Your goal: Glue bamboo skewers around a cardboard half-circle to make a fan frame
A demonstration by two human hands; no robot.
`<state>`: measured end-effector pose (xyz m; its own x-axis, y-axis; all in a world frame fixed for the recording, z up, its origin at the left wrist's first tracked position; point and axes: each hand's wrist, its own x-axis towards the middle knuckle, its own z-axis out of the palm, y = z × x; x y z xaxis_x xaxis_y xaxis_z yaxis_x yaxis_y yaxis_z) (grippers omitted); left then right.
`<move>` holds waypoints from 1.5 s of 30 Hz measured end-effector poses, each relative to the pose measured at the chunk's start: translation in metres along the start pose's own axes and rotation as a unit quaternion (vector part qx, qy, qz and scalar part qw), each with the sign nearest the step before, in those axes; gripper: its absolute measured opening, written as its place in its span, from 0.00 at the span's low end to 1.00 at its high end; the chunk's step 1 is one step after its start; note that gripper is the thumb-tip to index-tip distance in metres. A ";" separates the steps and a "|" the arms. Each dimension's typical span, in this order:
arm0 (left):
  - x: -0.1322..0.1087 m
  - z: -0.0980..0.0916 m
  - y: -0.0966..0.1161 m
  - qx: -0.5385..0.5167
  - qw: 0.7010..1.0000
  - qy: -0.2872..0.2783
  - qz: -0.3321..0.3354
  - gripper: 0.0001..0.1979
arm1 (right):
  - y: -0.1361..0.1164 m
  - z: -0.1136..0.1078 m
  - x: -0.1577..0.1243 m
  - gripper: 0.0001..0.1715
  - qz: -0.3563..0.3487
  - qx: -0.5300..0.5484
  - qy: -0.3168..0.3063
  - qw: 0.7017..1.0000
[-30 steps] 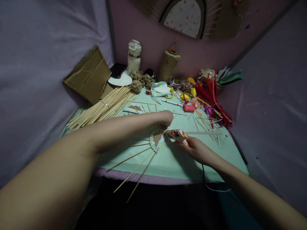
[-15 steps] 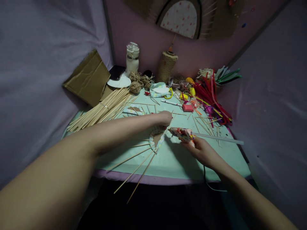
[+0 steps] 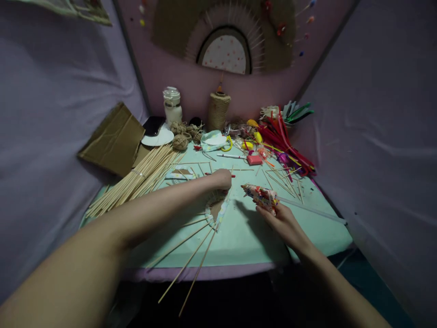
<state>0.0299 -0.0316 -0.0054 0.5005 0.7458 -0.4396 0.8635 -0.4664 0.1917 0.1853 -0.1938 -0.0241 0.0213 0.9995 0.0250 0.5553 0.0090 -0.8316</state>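
My left hand (image 3: pixel 223 179) is closed at the top end of a half-round cardboard piece (image 3: pixel 216 208) edged with pale patterned cloth. Its fingertips are tucked underneath, so what they hold is hidden. Thin bamboo sticks (image 3: pixel 191 264) fan out from the curved edge of that piece, some past the table's front. In my right hand (image 3: pixel 278 218) is a glue gun (image 3: pixel 261 197) with a floral wrap, its tip pointing left and apart from the cardboard piece. A long translucent glue stick (image 3: pixel 310 208) juts from its back. A red pen or pencil (image 3: pixel 233 176) lies behind my left hand.
A bundle of bamboo sticks (image 3: pixel 136 180) and folded cardboard (image 3: pixel 112 139) lie at left. Along the back stand a bottle (image 3: pixel 172 107), twine balls (image 3: pixel 180 142), a twine spool (image 3: pixel 219 110) and yellow-handled scissors (image 3: pixel 228 144). Red pipe cleaners (image 3: pixel 285 141) and cut sticks (image 3: pixel 282 181) occupy the right.
The head view has tilted up and turned right. My right hand has drawn the glue gun rightward, away from the cardboard piece. My left hand stays at that piece.
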 end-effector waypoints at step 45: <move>-0.174 0.043 -0.043 -0.068 0.959 0.273 0.015 0.11 | 0.088 -0.064 -0.020 0.24 0.038 -0.477 0.223 0.849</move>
<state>-0.0970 -0.1620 0.0258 0.4515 0.8881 0.0867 0.8291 -0.4534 0.3271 0.2871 -0.2149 -0.0625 0.2817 0.8828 0.3760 0.9546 -0.2973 -0.0172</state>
